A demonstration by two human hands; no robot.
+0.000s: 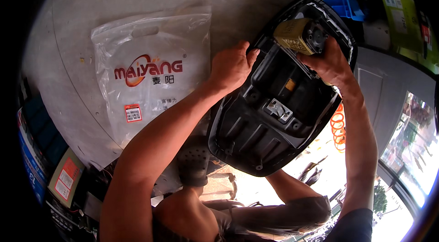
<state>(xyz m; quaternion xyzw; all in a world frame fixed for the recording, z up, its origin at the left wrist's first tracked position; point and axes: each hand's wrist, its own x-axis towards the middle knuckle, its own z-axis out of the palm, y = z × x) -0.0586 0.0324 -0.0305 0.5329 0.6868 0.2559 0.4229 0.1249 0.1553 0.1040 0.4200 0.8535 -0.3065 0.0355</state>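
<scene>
Above my lap, a long black moulded-plastic seat shell with a rounded end [270, 89] is lying bottom up, slanting away to the upper right, so its ribbed hollow is facing me and lying open to both arms. My bare right hand [331, 63] is clamping round a boxy gold-coloured metal hand tool with a dark end cap [295, 36], holding it over the far part of the hollow. The cap is facing up toward me, and I am judging that this is leaving the tool's working end aimed down at the shell. Close by, a ragged white strip [342, 30] is showing along the far right rim.

My bare left hand [233, 66] is resting at the opposite rim, probably to stop the seat turning under the tool. Most of its fingers are hiding from this angle, so I cannot tell whether that grip is closing on the edge or only leaning there.

Nearer me, a silver metal bracket [278, 110] is sitting in the hollow, with a small amber rectangular patch [290, 85] just beyond it. Left of the seat, a clear plastic bag with a cut-out handle and red lettering [137, 50] is lying flat on a smooth grey surface [68, 31], apart from the tool. A coiled orange hose [338, 127] is showing between the seat's right rim and my right forearm.
</scene>
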